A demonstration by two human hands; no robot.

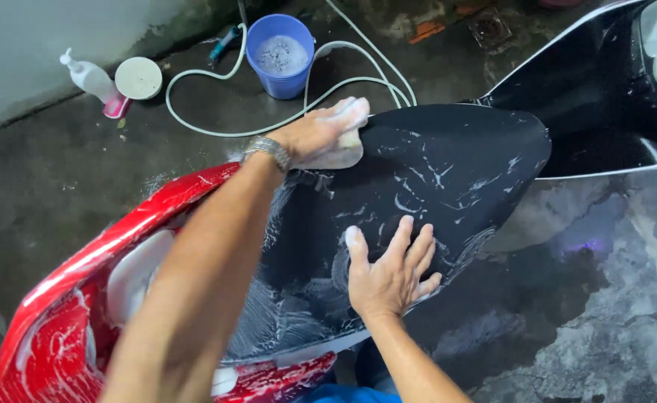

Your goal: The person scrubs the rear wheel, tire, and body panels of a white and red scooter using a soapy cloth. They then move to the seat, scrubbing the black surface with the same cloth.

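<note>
Left hand (321, 134) outstretched, grip clamped on soapy sponge (341, 151); right hand (388, 272) splayed flat on black seat (448, 172).

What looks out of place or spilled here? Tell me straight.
Nothing damaged. Soap suds streak the black seat under the left hand with its sponge and the right hand. The hose loops loosely across the wet floor by the blue bucket.

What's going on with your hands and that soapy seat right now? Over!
Left hand pressing sponge on black seat. Right hand flat on seat, empty. Seat streaked with suds. Hose and blue bucket lie beyond, clear of the seat.
</note>
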